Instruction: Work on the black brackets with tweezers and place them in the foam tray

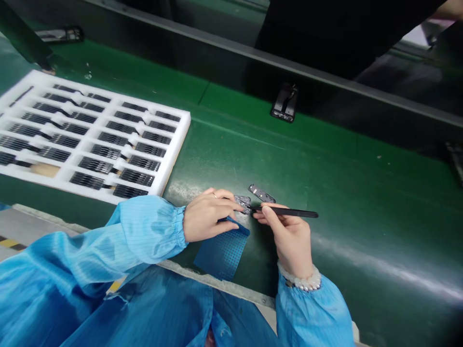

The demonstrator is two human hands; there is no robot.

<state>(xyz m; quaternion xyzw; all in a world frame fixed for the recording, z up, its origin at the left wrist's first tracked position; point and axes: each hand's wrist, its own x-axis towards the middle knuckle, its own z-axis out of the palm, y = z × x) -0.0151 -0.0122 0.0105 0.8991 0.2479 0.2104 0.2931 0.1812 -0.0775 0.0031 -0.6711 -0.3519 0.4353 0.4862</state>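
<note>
Left hand [207, 214] pinches small black part [243, 202] over blue sheet [222, 250]. Right hand [289, 236] closed around black tweezers [289, 212], tip at part. 2nd part [261, 193] just beside.

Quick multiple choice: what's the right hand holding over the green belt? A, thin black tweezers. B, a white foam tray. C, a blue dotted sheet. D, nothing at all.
A: the right hand grips thin black tweezers, tips at the small dark part that the left hand steadies.
</note>
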